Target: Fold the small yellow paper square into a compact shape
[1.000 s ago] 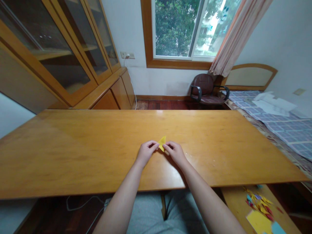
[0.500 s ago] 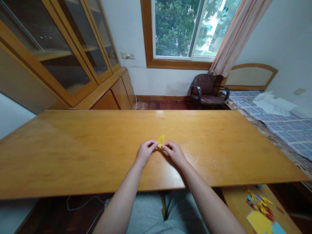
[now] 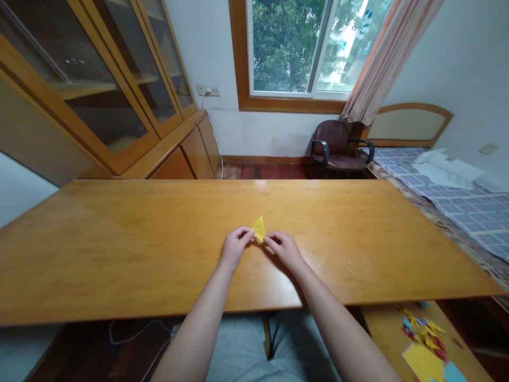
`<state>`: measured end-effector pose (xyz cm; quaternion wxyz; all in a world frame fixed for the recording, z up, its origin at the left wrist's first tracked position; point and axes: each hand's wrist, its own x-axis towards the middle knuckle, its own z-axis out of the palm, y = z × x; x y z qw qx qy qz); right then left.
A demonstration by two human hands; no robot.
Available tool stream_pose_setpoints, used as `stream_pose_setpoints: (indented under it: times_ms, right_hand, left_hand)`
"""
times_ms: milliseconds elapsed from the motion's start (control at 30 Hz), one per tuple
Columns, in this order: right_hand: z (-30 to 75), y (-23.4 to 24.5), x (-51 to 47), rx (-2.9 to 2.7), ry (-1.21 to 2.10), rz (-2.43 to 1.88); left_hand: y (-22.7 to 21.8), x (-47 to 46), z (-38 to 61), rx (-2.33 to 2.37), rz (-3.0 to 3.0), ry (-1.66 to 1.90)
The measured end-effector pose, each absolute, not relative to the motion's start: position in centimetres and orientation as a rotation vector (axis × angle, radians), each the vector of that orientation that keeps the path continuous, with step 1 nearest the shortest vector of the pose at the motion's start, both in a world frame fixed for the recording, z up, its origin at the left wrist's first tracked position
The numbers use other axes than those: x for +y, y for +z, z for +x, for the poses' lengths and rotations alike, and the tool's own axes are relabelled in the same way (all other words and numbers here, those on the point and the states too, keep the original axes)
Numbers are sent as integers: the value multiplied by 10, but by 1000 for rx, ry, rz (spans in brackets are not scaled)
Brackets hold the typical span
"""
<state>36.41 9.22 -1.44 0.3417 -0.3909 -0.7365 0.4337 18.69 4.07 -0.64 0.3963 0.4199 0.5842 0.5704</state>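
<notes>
A small folded yellow paper triangle (image 3: 259,228) is pinched between my two hands just above the wooden table (image 3: 119,244), its tip pointing up and away from me. My left hand (image 3: 234,247) grips its left corner with thumb and forefinger, the other fingers curled. My right hand (image 3: 283,249) pinches the right corner in the same way. Both forearms reach in from the bottom of the view.
A low wooden stool or side table (image 3: 401,329) at the lower right carries coloured paper pieces (image 3: 423,331) and a yellow sheet (image 3: 422,362). A brown armchair (image 3: 338,146) stands beneath the window, a bed (image 3: 457,201) at the right, glass-door cabinets (image 3: 99,90) at the left.
The yellow triangle has shifted slightly left and its tip stands a little higher. My left hand moved a touch left with it; my right hand barely moved.
</notes>
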Motion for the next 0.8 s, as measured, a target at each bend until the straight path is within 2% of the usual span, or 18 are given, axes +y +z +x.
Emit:
stream_pose_setpoints:
  times_ms: [333,600,800]
  right_hand:
    - [364,-10,90,-1974,1111,-1034]
    - [364,-11,90,-1968,1078,-1037]
    - [366,-8,90,-1864,1128,-999]
  left_hand:
    - [-11,41,185,1475,1065,1460]
    - [-25,48,179,1373,804,1759]
    - [-20,45,180,1436,931,1614]
